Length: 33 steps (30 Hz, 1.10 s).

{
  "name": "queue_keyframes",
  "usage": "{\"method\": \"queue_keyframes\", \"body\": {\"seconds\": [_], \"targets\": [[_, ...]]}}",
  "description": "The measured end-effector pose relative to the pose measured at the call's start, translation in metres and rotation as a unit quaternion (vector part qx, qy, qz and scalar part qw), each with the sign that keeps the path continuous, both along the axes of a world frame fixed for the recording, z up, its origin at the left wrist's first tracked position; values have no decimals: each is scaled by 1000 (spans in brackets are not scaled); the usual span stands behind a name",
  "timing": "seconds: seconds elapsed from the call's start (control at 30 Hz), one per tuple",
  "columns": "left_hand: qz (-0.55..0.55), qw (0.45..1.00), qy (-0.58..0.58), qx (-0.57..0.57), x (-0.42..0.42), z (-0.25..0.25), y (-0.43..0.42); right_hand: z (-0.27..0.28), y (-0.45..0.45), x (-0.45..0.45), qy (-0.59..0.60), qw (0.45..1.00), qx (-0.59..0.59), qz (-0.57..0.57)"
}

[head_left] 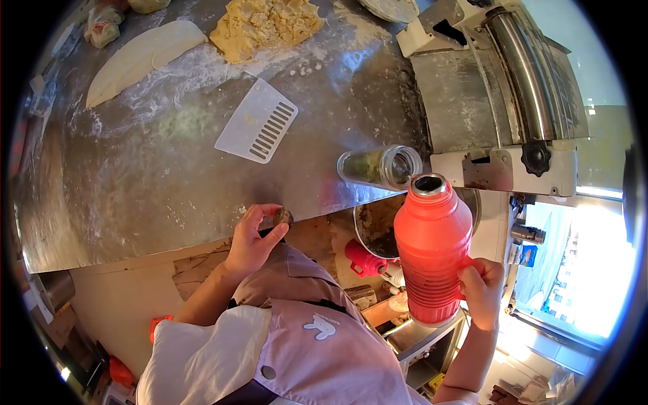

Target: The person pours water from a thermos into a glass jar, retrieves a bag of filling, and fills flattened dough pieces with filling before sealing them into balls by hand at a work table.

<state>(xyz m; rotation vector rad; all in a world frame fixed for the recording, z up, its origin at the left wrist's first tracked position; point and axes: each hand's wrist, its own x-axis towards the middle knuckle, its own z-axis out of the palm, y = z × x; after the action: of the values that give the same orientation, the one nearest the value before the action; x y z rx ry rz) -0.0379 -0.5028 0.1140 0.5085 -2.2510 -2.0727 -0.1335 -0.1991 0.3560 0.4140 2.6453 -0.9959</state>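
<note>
My right hand is wrapped round the handle of a red thermos flask, which is held nearly upright with its metal mouth uncovered. The mouth is close to the rim of a clear glass jar with greenish contents, which stands on the metal table; I cannot tell whether they touch. My left hand, by the table's front edge, pinches a small brown stopper between thumb and fingers. Part of the stopper is hidden by the fingers.
On the metal table lie a white slotted scraper, a flat sheet of dough and a crumbly yellow dough heap. A roller machine stands at the right. Below the edge are a large metal pot and a pink-red jug.
</note>
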Motion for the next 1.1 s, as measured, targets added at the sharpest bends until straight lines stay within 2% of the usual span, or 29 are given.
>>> {"method": "queue_keyframes", "body": {"seconds": [0.17,0.4,0.5,0.63,0.67,0.77,0.87,0.97,1.0,1.1], "targets": [[4,1000,-6,3,-1,4,0,-5,6,1,1,1000,-18,11],[-13,1000,13,2,-7,15,1,-37,25,18,16,983,-171,-63],[-31,998,53,13,-18,34,6,-53,36,29,48,976,-203,-57],[-76,984,160,34,-45,75,23,-55,32,42,23,981,-185,-46],[-85,977,191,47,-53,85,30,-62,33,49,17,974,-215,-74],[-138,950,279,15,-76,118,54,-76,48,67,19,990,-136,-22],[-239,919,302,-82,-87,129,83,-82,64,87,13,995,-101,14],[-313,899,277,-128,-77,125,120,-91,88,115,35,995,-90,15],[-316,907,262,-88,-71,114,133,-92,96,126,27,996,-87,-1],[-339,901,219,-158,-52,112,171,-96,119,157,27,994,-99,-36]]}}
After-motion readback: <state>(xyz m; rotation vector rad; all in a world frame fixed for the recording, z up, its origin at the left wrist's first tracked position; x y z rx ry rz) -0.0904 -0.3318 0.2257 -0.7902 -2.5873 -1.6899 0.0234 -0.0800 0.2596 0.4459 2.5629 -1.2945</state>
